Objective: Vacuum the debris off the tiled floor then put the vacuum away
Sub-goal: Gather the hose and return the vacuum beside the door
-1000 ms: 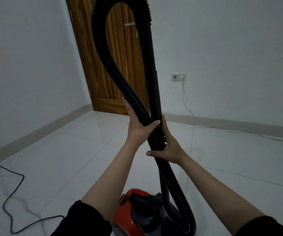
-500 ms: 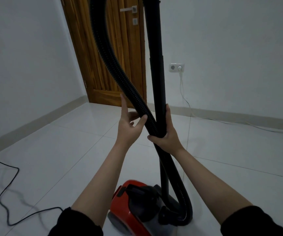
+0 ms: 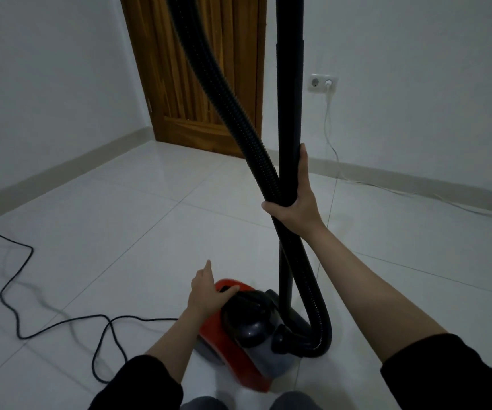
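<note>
A red and black canister vacuum (image 3: 247,335) sits on the white tiled floor (image 3: 120,232) just in front of me. Its rigid black wand (image 3: 289,84) stands upright, and the ribbed black hose (image 3: 224,99) loops up out of view beside it. My right hand (image 3: 296,199) grips the wand and hose together where they cross. My left hand (image 3: 209,291) is low at the vacuum's top, fingers extended, thumb touching the black handle area. No debris is visible on the floor.
The black power cord (image 3: 31,321) snakes over the floor at left. A white cable (image 3: 332,137) hangs from a wall socket (image 3: 323,82) and runs along the right skirting. A wooden door (image 3: 206,69) stands closed behind the hose.
My left hand has let go of the hose and dropped down to the vacuum body. The right hand keeps its grip on wand and hose. My view has tilted downward.
</note>
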